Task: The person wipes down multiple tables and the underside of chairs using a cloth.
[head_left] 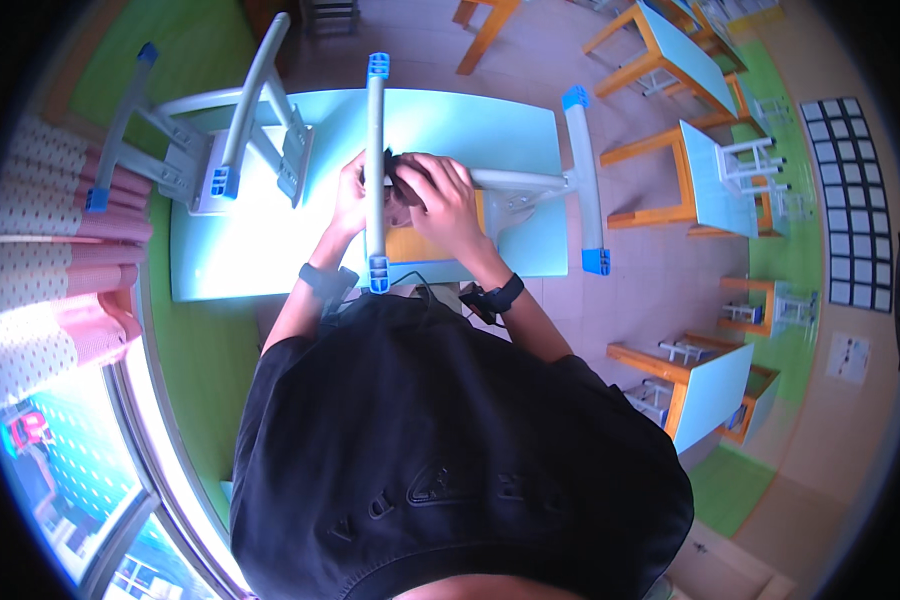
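An upturned stool lies on the pale blue table (pixel 487 120), its grey metal leg frame (pixel 376 150) pointing up with blue plastic end caps (pixel 379 274). Behind the near leg bar is my left hand (pixel 351 199), partly hidden by it, so its fingers are hard to make out. My right hand (pixel 448 202) curls over a small dark object (pixel 403 169) close to that bar, too hidden to name. The stool's wooden seat panel (pixel 412 244) shows beneath my wrists. A crossbar (pixel 521 180) runs from beside my right hand to the other leg frame (pixel 586 176).
A second upturned stool (pixel 244 150) stands at the table's left end. Pink curtains (pixel 75 210) and a window hang at left. More tables (pixel 720 180) with wooden legs and stools stand along the right. A black cable (pixel 420 279) loops near my waist.
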A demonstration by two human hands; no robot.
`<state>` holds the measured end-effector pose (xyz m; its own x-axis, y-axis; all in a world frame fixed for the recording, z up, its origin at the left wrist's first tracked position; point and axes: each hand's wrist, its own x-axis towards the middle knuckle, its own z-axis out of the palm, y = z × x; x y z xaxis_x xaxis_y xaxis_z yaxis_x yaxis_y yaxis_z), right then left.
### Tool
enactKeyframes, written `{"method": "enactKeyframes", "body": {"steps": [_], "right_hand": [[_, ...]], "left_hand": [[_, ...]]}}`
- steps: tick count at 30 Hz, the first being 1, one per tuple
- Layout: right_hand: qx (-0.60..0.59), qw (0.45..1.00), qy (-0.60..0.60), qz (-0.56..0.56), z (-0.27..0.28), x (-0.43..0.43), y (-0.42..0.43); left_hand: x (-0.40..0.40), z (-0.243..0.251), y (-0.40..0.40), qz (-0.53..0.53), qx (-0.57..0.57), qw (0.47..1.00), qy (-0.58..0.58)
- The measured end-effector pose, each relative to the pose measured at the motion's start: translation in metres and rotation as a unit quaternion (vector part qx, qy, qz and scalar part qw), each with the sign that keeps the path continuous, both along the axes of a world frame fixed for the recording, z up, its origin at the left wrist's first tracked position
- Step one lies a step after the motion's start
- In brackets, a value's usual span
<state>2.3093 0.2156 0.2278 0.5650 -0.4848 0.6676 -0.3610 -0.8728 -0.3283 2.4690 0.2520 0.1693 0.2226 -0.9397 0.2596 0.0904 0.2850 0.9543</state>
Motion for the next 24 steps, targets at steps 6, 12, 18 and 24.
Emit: {"method": "enactKeyframes", "body": {"steps": [6,12,18,24], "right_hand": [[-0.036,0.992,-0.023,-0.116,-0.032,-0.092,-0.002],[0.251,0.932,-0.191,-0.176,-0.078,-0.155,0.034],[0.521,0.648,-0.555,0.010,-0.094,-0.205,0.040],[0.518,0.766,-0.342,-0.167,-0.159,-0.228,-0.032]], "left_hand": [[-0.005,0.000,-0.005,-0.001,0.002,0.992,-0.124],[0.001,-0.006,-0.004,-0.008,-0.010,0.990,-0.137],[0.007,-0.020,-0.011,-0.003,0.011,0.994,-0.112],[0.012,0.002,-0.025,-0.003,0.084,0.990,-0.112]]}}
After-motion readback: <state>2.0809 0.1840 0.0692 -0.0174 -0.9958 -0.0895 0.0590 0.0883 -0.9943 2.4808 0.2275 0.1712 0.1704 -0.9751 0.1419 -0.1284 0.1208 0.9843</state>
